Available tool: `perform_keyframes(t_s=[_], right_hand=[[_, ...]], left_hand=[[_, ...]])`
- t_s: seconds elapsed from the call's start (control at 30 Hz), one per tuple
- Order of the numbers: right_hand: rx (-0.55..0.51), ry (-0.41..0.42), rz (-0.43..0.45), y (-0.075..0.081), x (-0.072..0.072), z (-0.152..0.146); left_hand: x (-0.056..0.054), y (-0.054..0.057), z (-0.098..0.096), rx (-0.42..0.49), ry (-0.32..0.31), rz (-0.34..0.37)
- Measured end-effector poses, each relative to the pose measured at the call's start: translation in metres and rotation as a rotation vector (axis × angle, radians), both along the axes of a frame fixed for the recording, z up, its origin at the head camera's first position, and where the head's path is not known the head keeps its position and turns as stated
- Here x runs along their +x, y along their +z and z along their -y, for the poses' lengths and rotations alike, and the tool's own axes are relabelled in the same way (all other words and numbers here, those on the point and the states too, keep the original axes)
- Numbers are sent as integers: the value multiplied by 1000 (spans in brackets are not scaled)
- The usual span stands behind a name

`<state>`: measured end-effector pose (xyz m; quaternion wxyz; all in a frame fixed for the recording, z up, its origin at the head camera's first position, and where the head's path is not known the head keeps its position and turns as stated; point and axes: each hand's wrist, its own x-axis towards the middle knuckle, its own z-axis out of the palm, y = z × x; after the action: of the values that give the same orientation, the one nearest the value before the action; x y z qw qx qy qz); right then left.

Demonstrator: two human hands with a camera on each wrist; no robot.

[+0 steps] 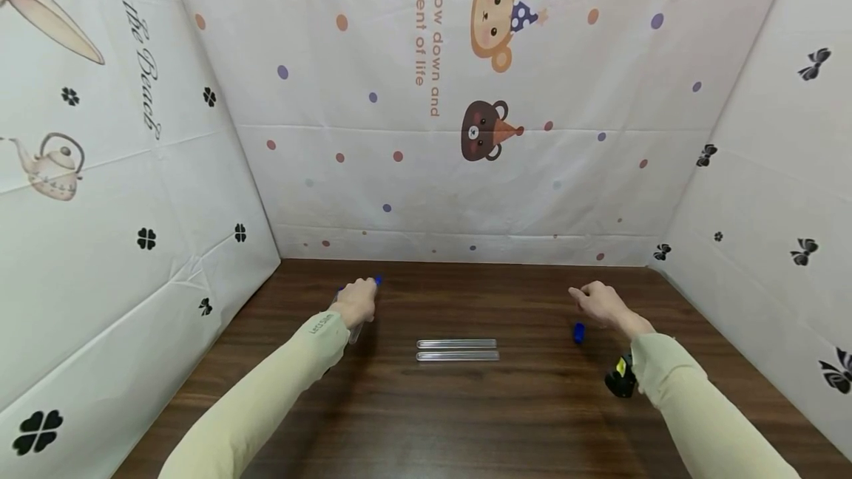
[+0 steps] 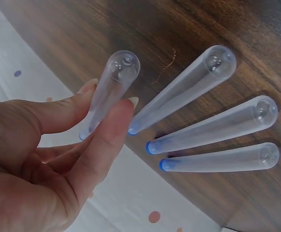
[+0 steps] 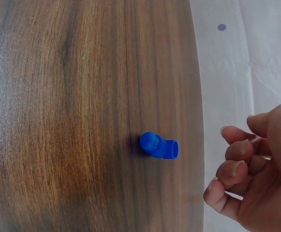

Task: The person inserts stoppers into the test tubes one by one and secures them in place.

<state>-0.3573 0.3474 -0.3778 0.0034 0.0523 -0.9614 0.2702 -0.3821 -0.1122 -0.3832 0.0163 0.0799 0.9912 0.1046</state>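
Observation:
My left hand pinches a clear test tube between thumb and fingers, its rounded end facing the wrist camera and its blue far end partly behind the fingers. Beside it, three blue-capped test tubes lie fanned out on the wooden table; in the head view the hand covers most of them. Over the table's right side hovers my right hand, fingers loosely curled with nothing in them. Close by lie two small blue caps, one with its hollow end showing.
Two clear tubes lie parallel on the middle of the table. A small black device with a yellow patch is at my right cuff. Printed white sheets stand along the back and both sides.

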Motion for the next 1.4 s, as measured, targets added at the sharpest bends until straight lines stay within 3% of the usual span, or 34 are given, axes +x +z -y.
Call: perform_keyframes(t_s=[0.2,0.87,1.4], right_hand=[[-10,7,6,-2,0,-2],[-19,-18,29,-11,4,-2],[-13,-29,39,-6,0,-4]], left_hand=[[0,-7,1,-19,-12,35],[3,-18,-4,-35,-17,45],[5,-14,-4,-30,-9,71]])
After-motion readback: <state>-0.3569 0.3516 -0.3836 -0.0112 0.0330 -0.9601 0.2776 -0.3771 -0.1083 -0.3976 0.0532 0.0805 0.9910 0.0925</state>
